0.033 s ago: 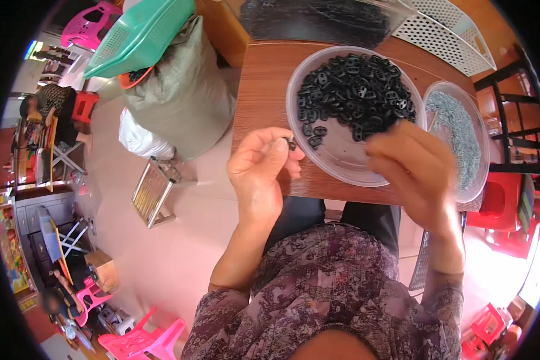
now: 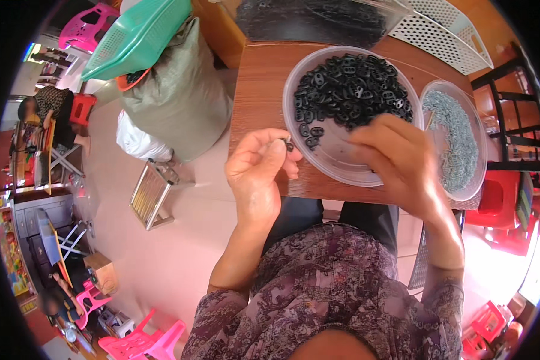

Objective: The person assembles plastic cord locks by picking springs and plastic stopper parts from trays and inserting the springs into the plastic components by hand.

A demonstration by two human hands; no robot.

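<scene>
My left hand [image 2: 257,171] is at the left rim of a round clear plastic tub [image 2: 289,108]. Its thumb and forefinger pinch a small black plastic piece [image 2: 290,146], partly covered by the fingers. Many black oval pieces with two holes [image 2: 357,87] lie heaped in the tub, mostly toward its far side. Over the tub's near right part is my right hand [image 2: 399,159], blurred by motion. Its fingers are bent and drawn together, and anything between their tips is too small or hidden to make out. A second clear tub [image 2: 481,174] to the right holds small grey-silver pieces [image 2: 459,135].
Both tubs stand on a brown wooden table [image 2: 255,90]. At its far side are a clear container of dark pieces [image 2: 312,21] and a white perforated basket [image 2: 441,42]. A stuffed sack [image 2: 180,96] bearing a green basket [image 2: 139,39] stands left. Other people sit farther left.
My right hand has moved left over the tub, away from the grey-silver pieces and closer to my left hand. The left hand keeps its pinch on the black piece, nearly still.
</scene>
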